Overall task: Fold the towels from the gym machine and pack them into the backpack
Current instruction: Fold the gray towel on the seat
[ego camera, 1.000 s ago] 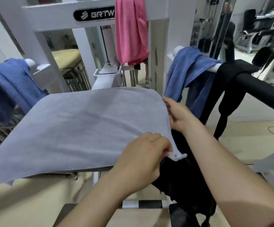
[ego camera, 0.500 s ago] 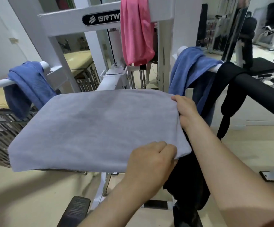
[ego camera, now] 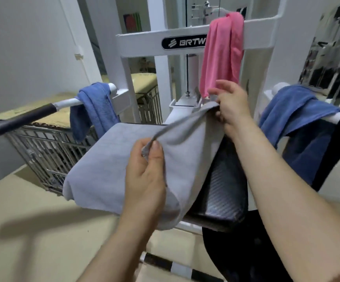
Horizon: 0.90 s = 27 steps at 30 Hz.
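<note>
The left hand (ego camera: 144, 176) pinches the grey towel (ego camera: 104, 159) by its near corner at frame centre; the right hand (ego camera: 231, 106) pinches the far corner, upper centre. Flat 0.5 s ago, its right edge is now lifted, baring the black seat pad (ego camera: 222, 192). The pink towel (ego camera: 222, 53) hangs above.

The only lettering that can be read is "BRTW", in white capitals beside a white striped emblem on a black oval label (ego camera: 183, 43). The label sits on the white crossbar (ego camera: 140, 43) of the gym machine, well above the left hand (ego camera: 144, 178) and up and to the left of the right hand (ego camera: 232, 106). The pink towel (ego camera: 222, 51) hanging over the crossbar covers the label's right end, hiding any further letters.
</note>
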Tool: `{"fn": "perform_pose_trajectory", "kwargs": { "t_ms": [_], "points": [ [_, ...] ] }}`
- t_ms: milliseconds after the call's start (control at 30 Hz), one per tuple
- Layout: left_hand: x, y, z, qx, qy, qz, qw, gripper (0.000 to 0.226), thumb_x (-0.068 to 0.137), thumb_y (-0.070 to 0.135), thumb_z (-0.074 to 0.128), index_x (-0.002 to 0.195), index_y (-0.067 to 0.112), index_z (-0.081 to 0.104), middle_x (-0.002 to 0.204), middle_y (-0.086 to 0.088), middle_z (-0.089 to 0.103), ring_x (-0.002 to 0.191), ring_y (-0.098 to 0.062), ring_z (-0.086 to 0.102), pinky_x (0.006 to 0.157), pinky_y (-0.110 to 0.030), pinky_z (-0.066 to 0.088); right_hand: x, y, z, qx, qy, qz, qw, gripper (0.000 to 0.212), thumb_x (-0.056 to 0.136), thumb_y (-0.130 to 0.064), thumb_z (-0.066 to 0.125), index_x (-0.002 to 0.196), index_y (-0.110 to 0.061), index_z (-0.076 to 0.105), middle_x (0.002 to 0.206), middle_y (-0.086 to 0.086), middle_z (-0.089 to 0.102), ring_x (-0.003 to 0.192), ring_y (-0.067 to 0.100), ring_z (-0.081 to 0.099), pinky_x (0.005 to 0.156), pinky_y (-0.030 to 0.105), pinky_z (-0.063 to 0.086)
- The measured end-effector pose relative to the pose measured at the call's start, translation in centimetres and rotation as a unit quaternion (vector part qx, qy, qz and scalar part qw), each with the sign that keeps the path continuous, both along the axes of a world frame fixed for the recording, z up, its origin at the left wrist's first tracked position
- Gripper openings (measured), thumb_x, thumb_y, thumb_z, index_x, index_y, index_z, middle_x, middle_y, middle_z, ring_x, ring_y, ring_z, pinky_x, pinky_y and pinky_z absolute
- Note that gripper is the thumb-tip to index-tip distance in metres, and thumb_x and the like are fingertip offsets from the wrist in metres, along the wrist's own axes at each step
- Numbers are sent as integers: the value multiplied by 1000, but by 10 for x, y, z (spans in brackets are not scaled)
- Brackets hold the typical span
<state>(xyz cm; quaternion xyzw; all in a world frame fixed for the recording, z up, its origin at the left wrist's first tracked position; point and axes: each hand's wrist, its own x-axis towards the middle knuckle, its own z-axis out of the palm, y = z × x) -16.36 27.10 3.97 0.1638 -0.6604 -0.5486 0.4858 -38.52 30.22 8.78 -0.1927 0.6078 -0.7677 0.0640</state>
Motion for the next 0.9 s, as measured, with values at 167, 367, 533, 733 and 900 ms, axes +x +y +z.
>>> {"fn": "perform_pose_trajectory", "kwargs": {
  "t_ms": [167,367,533,733,900],
  "points": [
    [52,-105,-8,151,47,137,978,14,88,18,49,96,12,59,82,-5,57,69,-17,50,55,-24,42,57,-116,30,60,104,166,979,62,86,7,43,136,-29,39,122,-1,53,79,18,59,43,21,43],
    [100,-160,-44,-56,-340,359,867,64,69,0,56,126,27,44,119,-4,51,112,-31,47,96,-41,41,102,-170,-29,380,421,322,759,76,86,-28,64,150,-32,23,151,1,37,119,20,50,102,34,40],
    [72,-78,-51,-306,-356,67,880,15,81,34,60,95,29,62,98,10,55,96,-14,52,80,-34,46,51,-140,-53,560,442,101,694,44,90,-45,45,134,-38,43,138,3,48,128,34,39,99,56,37],
    [43,-32,-63,-450,-438,85,774,52,70,46,55,115,20,55,110,-1,56,92,-24,52,70,-38,46,9,-111,-58,591,335,23,733,42,85,-49,54,118,-24,60,125,14,54,117,38,49,92,45,46],
    [40,-32,-62,-453,-474,109,748,57,53,-2,33,98,16,63,80,-1,52,66,-20,50,42,-26,21,9,-97,-61,476,316,11,821,8,83,-24,60,87,-19,56,93,7,60,94,32,57,68,31,38]
  ]
}}
